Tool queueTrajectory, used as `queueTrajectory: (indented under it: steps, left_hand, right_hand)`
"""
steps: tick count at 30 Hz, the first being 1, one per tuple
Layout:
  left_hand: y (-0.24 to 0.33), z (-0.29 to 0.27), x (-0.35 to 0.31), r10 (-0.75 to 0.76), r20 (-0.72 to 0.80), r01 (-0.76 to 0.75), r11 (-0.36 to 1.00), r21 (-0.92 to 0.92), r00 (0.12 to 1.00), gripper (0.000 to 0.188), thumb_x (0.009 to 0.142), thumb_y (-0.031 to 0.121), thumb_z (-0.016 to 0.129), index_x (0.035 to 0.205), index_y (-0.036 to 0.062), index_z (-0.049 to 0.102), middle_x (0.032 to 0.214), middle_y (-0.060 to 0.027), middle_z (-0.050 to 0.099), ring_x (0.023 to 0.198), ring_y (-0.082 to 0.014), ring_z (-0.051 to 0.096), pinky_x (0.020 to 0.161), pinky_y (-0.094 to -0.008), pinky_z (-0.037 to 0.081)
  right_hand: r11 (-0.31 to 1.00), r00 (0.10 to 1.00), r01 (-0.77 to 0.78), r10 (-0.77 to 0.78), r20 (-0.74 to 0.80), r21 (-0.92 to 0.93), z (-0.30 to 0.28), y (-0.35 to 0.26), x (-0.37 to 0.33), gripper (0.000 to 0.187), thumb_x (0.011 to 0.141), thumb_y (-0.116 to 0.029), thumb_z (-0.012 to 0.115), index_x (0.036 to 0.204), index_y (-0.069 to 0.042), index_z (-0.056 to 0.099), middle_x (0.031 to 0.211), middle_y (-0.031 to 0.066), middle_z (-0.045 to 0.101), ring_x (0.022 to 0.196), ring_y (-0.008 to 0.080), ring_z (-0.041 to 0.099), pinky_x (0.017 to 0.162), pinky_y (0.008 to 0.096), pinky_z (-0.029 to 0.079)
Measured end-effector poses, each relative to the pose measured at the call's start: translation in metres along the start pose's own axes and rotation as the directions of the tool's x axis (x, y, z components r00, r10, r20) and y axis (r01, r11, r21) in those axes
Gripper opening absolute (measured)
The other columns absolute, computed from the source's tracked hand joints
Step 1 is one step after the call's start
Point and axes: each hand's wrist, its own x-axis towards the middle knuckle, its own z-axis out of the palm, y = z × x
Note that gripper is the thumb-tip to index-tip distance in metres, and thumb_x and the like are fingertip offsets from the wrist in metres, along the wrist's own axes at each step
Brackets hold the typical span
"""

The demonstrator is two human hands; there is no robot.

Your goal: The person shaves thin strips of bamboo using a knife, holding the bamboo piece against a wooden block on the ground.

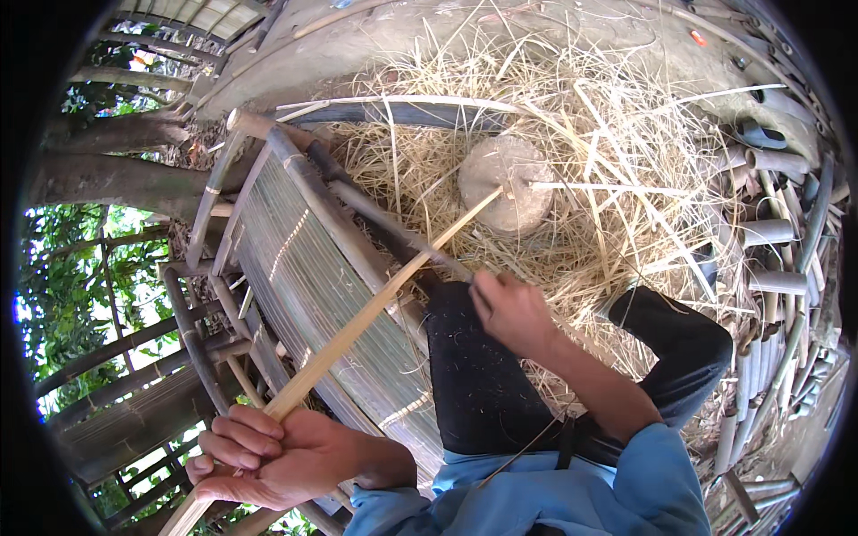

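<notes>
My left hand (268,456), at the lower left, is wrapped round a long pale bamboo strip (357,322). The strip slants away to the right, and its far end reaches a round wooden block (507,210). In my right hand (514,313), closed above my thigh, is the handle end of a long, narrow-bladed knife (380,207). Its greyish blade points to the far left and crosses the strip; whether the edge is cutting into it I cannot tell. Most of the handle is hidden by my fingers.
Pale shavings (617,192) lie heaped around the block, with a thin white strip (617,188) near it. A slatted bamboo bench (304,259) stands at my left. Cut bamboo tubes (776,232) are stacked along the right. My legs, in dark trousers (474,384), are bent near the heap.
</notes>
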Motion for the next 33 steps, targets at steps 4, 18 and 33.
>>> queueTrajectory:
  steps: [4,18,33]
  left_hand:
    - [-0.003,-0.005,0.006,-0.013,-0.018,0.013,1.000,-0.007,1.000,0.030,0.110,0.030,0.042,0.090,0.0077,0.045,0.063,0.0035,0.023,0.051,-0.0084,0.019,0.045,-0.0240,0.020]
    - [0.006,-0.003,0.007,-0.129,0.280,0.240,0.881,-0.408,0.951,0.043,0.108,0.040,0.045,0.098,-0.0004,0.057,0.068,-0.0039,0.044,0.051,-0.0112,0.035,0.047,-0.0242,0.031]
    - [0.006,-0.010,-0.001,-0.119,0.233,0.202,0.904,-0.378,0.965,0.043,0.107,0.044,0.045,0.096,0.0033,0.052,0.067,-0.0015,0.038,0.051,-0.0102,0.030,0.046,-0.0247,0.029]
  right_hand:
    - [0.972,0.970,-0.219,0.226,0.090,-0.079,0.049,0.102,0.006,0.020,0.098,-0.024,0.057,0.110,-0.014,0.044,0.070,0.0191,0.062,0.061,0.0382,0.067,0.050,0.0507,0.054]
    - [0.999,0.998,-0.005,0.002,0.059,0.039,-0.022,0.017,-0.009,0.020,0.093,-0.017,0.064,0.098,-0.008,0.047,0.064,0.0170,0.059,0.055,0.0308,0.064,0.046,0.0417,0.053]
    - [0.980,0.980,-0.190,0.185,0.075,0.055,0.023,0.059,-0.003,0.019,0.095,-0.019,0.063,0.099,-0.008,0.048,0.072,0.0173,0.063,0.061,0.0400,0.064,0.054,0.0491,0.054]
